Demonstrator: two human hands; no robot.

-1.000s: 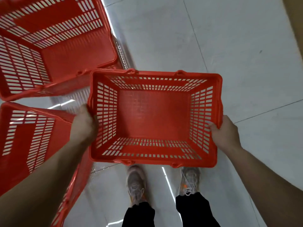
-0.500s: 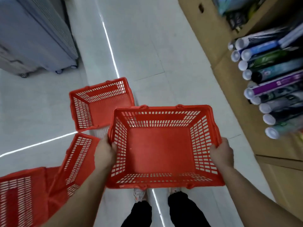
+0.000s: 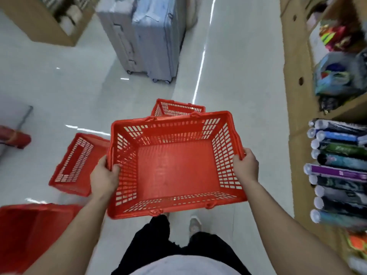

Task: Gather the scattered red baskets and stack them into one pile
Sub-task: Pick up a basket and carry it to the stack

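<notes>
light: bright, overhead | glare: streaks on floor (image 3: 238,86) | blur: edges smeared | distortion: wide-angle

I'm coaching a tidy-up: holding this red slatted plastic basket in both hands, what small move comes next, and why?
Probably lower the held red slatted plastic basket into the red floor basket just ahead: left hand and right hand grip its side rims, it is empty, and the one ahead stands mouth-up, partly hidden behind it.
</notes>
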